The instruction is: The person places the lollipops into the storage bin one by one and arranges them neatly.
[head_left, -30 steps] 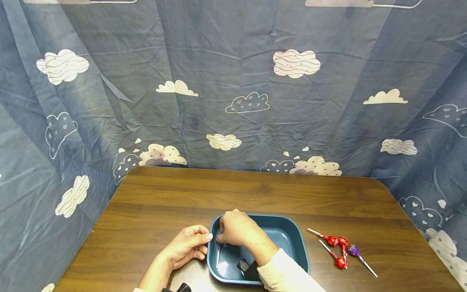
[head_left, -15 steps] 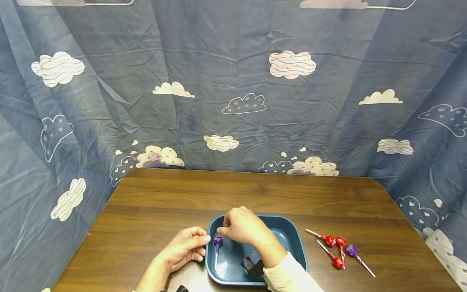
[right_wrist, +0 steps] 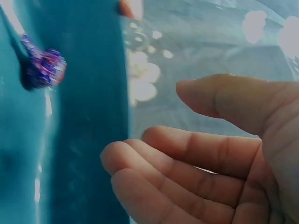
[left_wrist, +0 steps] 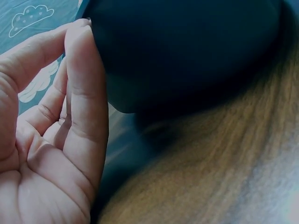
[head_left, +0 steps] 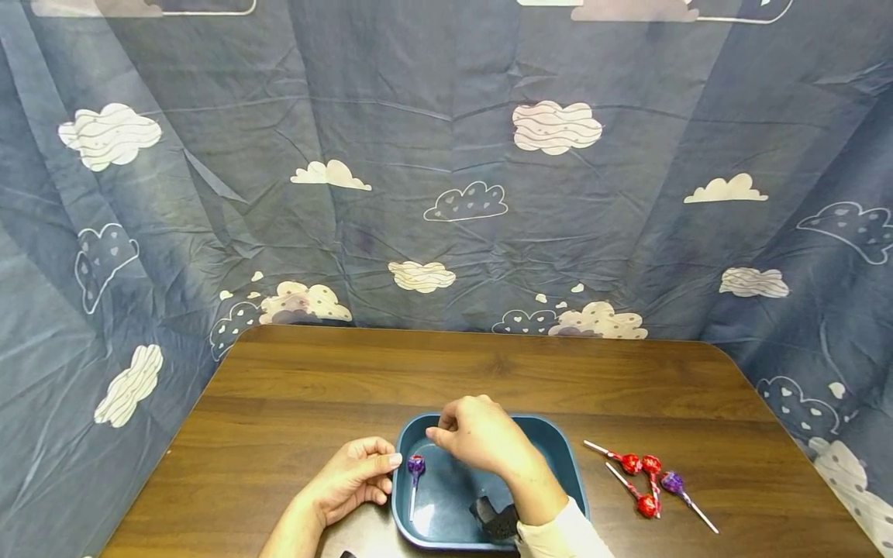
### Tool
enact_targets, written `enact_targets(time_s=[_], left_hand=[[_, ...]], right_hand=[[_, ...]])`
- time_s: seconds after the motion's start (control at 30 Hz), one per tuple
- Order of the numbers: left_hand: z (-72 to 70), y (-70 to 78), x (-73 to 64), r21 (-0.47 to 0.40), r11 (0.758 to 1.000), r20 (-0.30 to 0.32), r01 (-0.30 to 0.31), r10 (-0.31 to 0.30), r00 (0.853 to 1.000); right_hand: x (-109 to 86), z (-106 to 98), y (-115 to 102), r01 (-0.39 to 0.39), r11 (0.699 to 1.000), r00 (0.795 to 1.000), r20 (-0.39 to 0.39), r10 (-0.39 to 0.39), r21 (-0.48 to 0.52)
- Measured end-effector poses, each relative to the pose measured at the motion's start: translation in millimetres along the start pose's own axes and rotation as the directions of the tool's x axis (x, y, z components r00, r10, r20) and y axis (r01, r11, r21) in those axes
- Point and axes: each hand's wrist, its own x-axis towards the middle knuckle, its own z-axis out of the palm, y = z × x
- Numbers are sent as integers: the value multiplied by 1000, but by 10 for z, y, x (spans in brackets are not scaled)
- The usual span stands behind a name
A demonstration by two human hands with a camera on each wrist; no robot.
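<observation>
A purple-wrapped lollipop (head_left: 416, 465) lies along the left side inside a dark blue tray (head_left: 577, 473), its white stick toward the near edge. My left hand (head_left: 354, 477) is at the tray's left wall, thumb and index fingertips pinching the rim; in the left wrist view that hand (left_wrist: 51, 121) has its fingertips meeting at the tray's edge. Over the tray hovers my right hand (head_left: 481, 442), with nothing held. The right wrist view has the same hand (right_wrist: 201, 158) with thumb and fingers apart, and the lollipop (right_wrist: 46, 67) away from them.
To the right of the tray on the wooden table (head_left: 314, 380) lie several more lollipops: red-wrapped ones (head_left: 647, 506) close together and a purple one (head_left: 672, 482) beside them. A dark cloud-patterned curtain (head_left: 391, 116) hangs behind the table.
My right hand has let go of the purple lollipop in the tray and moved up and right from it. The left hand stays at the tray's left rim.
</observation>
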Motion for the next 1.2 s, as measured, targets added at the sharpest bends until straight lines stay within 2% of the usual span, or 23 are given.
enact_targets(time_s=[0.2, 0.4, 0.47, 0.63, 0.8, 0.9, 1.1, 1.2], left_hand=[[14, 0, 3, 4, 1000, -11, -1, 1, 1000], [-5, 16, -2, 4, 1000, -8, 5, -5, 1000], [-15, 25, -2, 2, 1000, -10, 11, -11, 1000], [-12, 10, 1, 0, 1000, -12, 19, -19, 1000], [-7, -3, -3, -4, 1000, -13, 23, -23, 1000], [-9, 4, 5, -7, 1000, -20, 20, -20, 1000], [-24, 10, -20, -10, 1000, -23, 23, -23, 999], [-33, 16, -41, -6, 1000, -29, 24, -24, 999]], right_hand=[[-256, -248, 143, -61, 998, 992, -110, 64, 35], [-498, -485, 318, -188, 978, 960, -192, 204, 95], [-565, -572, 371, -206, 973, 949, -223, 224, 104], [-741, -786, 535, -236, 970, 928, -281, 244, 62], [-938, -1025, 728, -299, 954, 908, -306, 287, 8], [-1056, -1168, 883, -339, 940, 901, -300, 313, -38], [-1264, -1365, 1398, -422, 902, 904, -119, 411, -88], [-1352, -1413, 1684, -449, 887, 893, -89, 441, -104]])
